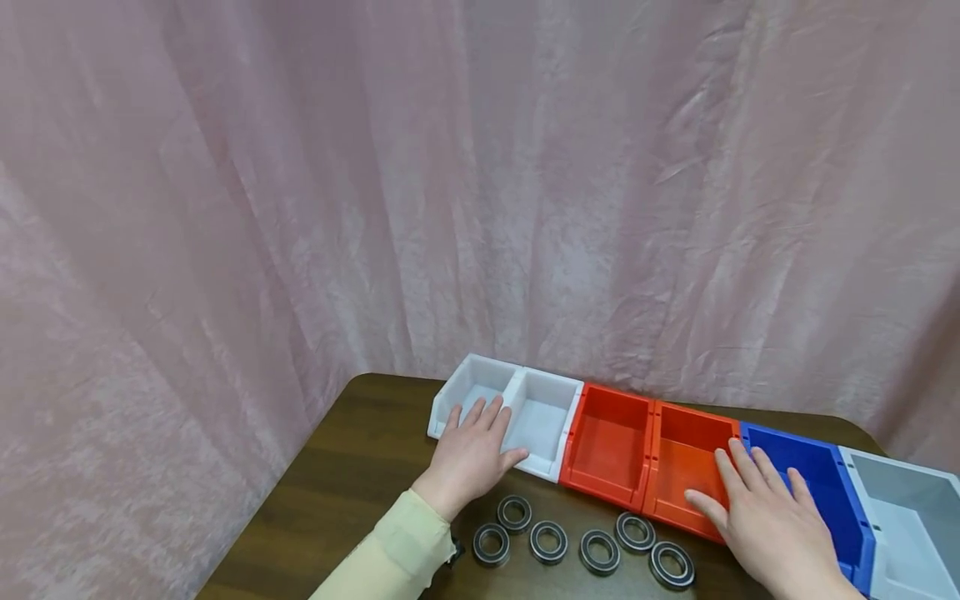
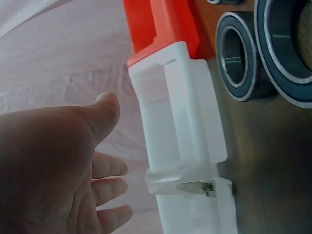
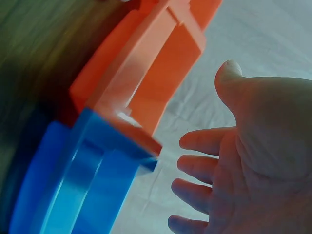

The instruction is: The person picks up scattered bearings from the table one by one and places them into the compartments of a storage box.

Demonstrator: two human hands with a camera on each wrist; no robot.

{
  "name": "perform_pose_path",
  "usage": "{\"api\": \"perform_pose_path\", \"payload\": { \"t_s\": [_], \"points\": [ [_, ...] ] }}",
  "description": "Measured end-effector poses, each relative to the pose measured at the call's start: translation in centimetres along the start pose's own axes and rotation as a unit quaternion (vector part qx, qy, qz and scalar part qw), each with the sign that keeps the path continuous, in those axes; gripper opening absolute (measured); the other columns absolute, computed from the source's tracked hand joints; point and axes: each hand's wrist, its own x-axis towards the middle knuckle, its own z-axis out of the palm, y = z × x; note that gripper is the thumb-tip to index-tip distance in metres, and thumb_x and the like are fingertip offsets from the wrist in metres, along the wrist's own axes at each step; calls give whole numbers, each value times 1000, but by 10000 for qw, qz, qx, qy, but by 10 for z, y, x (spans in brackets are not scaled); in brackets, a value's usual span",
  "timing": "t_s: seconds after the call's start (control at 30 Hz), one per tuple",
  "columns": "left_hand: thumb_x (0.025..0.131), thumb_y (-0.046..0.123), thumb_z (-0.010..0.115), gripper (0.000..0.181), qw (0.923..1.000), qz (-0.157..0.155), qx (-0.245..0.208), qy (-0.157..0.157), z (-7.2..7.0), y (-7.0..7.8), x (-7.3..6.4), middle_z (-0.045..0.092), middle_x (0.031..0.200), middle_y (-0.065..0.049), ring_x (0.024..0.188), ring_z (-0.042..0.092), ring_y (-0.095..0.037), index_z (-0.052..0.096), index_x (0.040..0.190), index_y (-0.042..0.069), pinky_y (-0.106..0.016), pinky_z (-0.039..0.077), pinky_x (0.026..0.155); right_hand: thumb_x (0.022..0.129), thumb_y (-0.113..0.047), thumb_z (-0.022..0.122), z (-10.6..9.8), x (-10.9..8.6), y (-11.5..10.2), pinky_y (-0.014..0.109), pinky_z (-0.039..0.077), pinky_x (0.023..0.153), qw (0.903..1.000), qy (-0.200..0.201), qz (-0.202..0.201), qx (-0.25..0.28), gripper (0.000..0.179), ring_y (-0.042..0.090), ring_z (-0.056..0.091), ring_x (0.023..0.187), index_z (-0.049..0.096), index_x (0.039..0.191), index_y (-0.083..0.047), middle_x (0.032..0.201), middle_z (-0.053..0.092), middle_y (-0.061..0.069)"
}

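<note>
A pink curtain of crushed-looking velvety cloth [image 1: 450,183] is hanging in soft folds behind a dark-brown, wood-grained worktop [image 1: 337,475]. Along the worktop's far edge, a row of glossy, box-shaped, open-topped plastic bins [image 1: 609,442] in white, red, blue and pale grey is running rightward from near the far-left corner. The left hand [image 1: 468,458] is hovering over white bins, the right hand [image 1: 776,517] where red is adjoining blue; both are holding nothing, fingers extended and parted. On the bins' near side, six black-and-silver ring-shaped metal bearings [image 1: 563,543] are lying flat. The hands seem to be waiting; taking a bearing would mean lowering and pinching its smooth rim.
</note>
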Motion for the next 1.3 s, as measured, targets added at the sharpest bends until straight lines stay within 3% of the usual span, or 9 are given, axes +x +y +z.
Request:
{"api": "perform_pose_path", "payload": {
  "t_s": [0.33, 0.73, 0.83, 1.07, 1.3],
  "points": [
    [109, 62, 59, 74, 9997, -99, 50, -218, 9, -1, 6, 52, 168, -9, 156, 47, -35, 56, 162, 10, -71, 30, 125, 102, -79, 51, 7, -1, 21, 85, 17, 119, 9975, -601, 331, -180, 110, 71, 27, 148, 40, 160, 15, 163, 30, 47],
    [108, 60, 63, 73, 9998, -60, 52, -202, 16, -4, 8, 57, 164, -9, 153, 51, -34, 58, 159, 9, -68, 31, 126, 102, -81, 50, 8, -2, 21, 82, 22, 119, 9970, -676, 381, 59, 118, 71, 32, 145, 34, 157, 23, 159, 32, 50],
    [108, 59, 64, 72, 9998, -48, 27, -193, 17, -5, 7, 57, 163, -9, 152, 52, -34, 58, 159, 8, -66, 33, 126, 105, -73, 53, 9, -2, 23, 82, 22, 118, 9975, -632, 297, 122, 111, 70, 32, 146, 32, 159, 22, 160, 32, 49],
    [107, 55, 67, 71, 9999, -84, -13, -135, 17, -7, 4, 59, 162, -11, 150, 54, -35, 59, 158, 6, -64, 36, 125, 110, -39, 66, 8, 1, 29, 81, 26, 118, 9991, -353, -54, 214, 82, 68, 36, 146, 36, 160, 19, 162, 37, 45],
    [107, 52, 70, 66, 9998, -135, -74, -91, 15, -10, 0, 61, 159, -13, 148, 56, -36, 61, 154, 6, -65, 36, 125, 109, -27, 68, 6, 9, 28, 80, 27, 119, 9987, -427, -176, 209, 74, 66, 37, 147, 37, 160, 18, 163, 37, 44]
  ]
}}
